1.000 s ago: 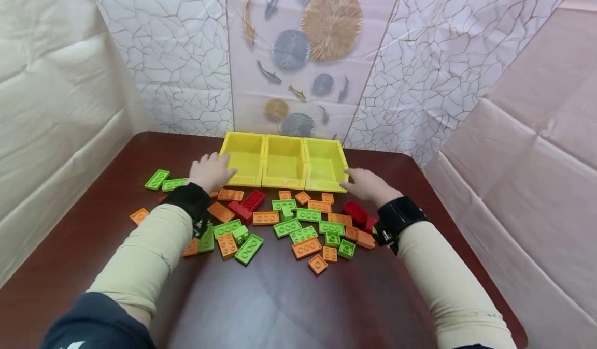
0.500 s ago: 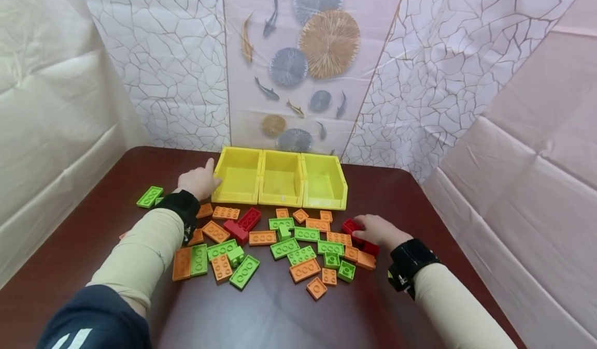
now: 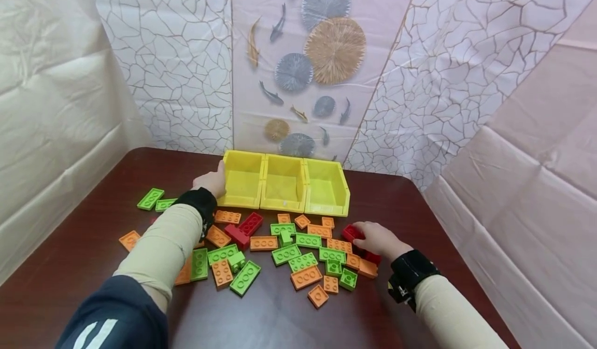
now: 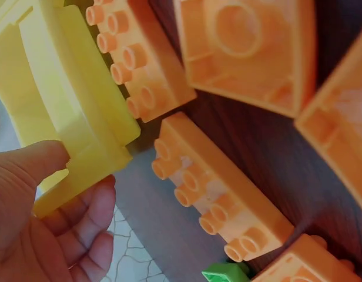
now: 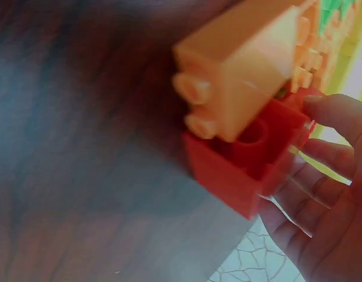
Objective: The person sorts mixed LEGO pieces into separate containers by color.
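Observation:
At the left end of the yellow three-compartment bin (image 3: 259,183), my left hand (image 3: 212,180) grips the side wall. In the left wrist view its thumb (image 4: 43,158) lies over the wall's edge, with the fingers (image 4: 90,235) curled on the other side. On the right of the table, my right hand (image 3: 379,239) pinches a red building brick (image 3: 351,232) that it partly covers. A second red brick (image 5: 222,176), underside up, sits close below the right hand in the right wrist view, against an orange brick (image 5: 245,64).
Green, orange and red bricks lie scattered before the bin, including a long green brick (image 3: 244,277) and a small orange one (image 3: 318,296). Another green brick (image 3: 151,199) lies far left. Patterned sheets (image 3: 186,69) enclose the dark table (image 3: 261,323).
My left hand has come down onto the bin's left wall, its fingers closing there. The right hand has lowered from beside the bin's right end to the red bricks.

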The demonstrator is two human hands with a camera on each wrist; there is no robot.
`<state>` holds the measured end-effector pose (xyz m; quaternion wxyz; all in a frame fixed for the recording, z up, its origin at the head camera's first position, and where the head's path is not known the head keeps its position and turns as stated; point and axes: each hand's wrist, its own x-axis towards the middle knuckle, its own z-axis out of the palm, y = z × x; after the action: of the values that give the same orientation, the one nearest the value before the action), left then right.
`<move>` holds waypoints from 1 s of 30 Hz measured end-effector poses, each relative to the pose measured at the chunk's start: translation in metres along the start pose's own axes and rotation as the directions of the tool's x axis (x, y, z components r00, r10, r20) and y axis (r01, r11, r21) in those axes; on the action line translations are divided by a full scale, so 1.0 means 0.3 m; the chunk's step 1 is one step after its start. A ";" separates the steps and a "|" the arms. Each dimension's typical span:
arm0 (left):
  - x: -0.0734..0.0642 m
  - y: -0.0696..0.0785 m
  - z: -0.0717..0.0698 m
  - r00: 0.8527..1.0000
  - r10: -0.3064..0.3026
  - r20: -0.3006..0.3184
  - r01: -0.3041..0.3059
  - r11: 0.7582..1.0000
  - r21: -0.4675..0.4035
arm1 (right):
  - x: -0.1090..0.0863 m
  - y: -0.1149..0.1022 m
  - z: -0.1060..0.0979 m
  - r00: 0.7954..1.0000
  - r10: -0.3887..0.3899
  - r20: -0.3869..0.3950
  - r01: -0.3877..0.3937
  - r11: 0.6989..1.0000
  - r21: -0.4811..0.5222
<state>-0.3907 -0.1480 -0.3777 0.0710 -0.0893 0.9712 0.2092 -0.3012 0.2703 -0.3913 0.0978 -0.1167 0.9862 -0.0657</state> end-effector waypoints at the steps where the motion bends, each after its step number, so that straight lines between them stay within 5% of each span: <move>1: -0.008 0.002 -0.003 1.000 -0.015 0.001 0.015 1.000 -0.018 | 0.002 -0.003 -0.006 1.000 -0.011 -0.011 0.011 1.000 0.019; 8: -0.046 0.019 0.004 0.997 -0.075 0.007 0.076 0.992 -0.103 | 0.028 -0.058 -0.079 0.989 -0.086 -0.118 0.106 0.978 0.178; 13: -0.054 0.012 -0.009 0.994 -0.111 0.006 0.111 0.978 -0.178 | 0.101 -0.128 -0.125 0.971 -0.166 -0.171 0.185 0.977 0.103; 18: -0.016 -0.007 -0.002 0.993 -0.118 0.016 0.119 0.980 -0.162 | 0.180 -0.182 -0.139 0.959 -0.211 -0.188 0.211 0.977 -0.017; 25: -0.027 0.002 -0.012 0.991 -0.134 0.024 0.136 0.976 -0.168 | 0.268 -0.208 -0.130 0.936 -0.254 -0.245 0.234 0.966 -0.107; 30: -0.024 -0.001 -0.008 0.993 -0.106 0.043 0.111 0.983 -0.143 | 0.305 -0.198 -0.097 0.947 -0.232 -0.224 0.218 0.972 -0.083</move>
<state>-0.3840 -0.1483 -0.3744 0.0927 -0.1431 0.9457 0.2768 -0.3816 0.1938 -0.3703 -0.0296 -0.2226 0.9725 -0.0614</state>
